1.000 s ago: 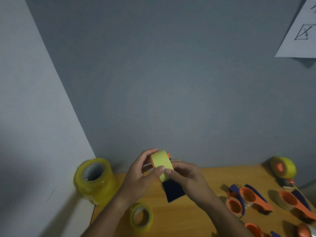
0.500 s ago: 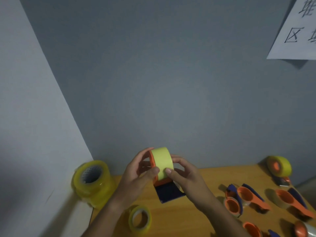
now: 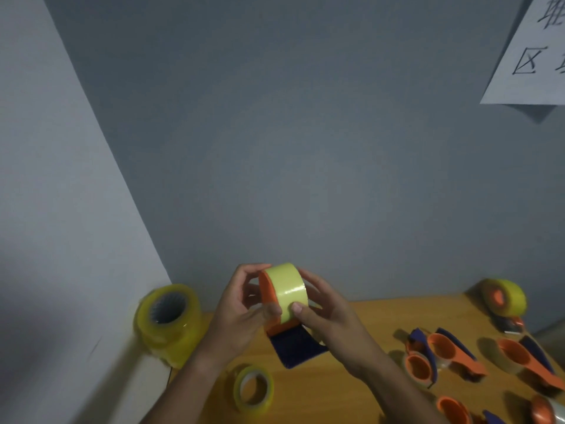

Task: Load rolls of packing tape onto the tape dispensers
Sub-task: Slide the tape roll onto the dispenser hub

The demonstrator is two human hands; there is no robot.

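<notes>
Yellow tape roll (image 3: pixel 286 290) sits on an orange dispenser (image 3: pixel 292 338) above the surface (image 3: pixel 360 374); left hand (image 3: pixel 241 316) and right hand (image 3: pixel 327 316) grip it, seemingly seating it; threading likely follows.

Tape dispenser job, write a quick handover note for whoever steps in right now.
Left hand and right hand both grip the yellow tape roll sitting on the orange-and-blue dispenser, held above the wooden table.
Done: one loaded dispenser stands at the far right.
Left: finish this one, then load the empty dispensers on the right. Spare rolls: small roll near the front edge, big stack of rolls at the left.
</notes>
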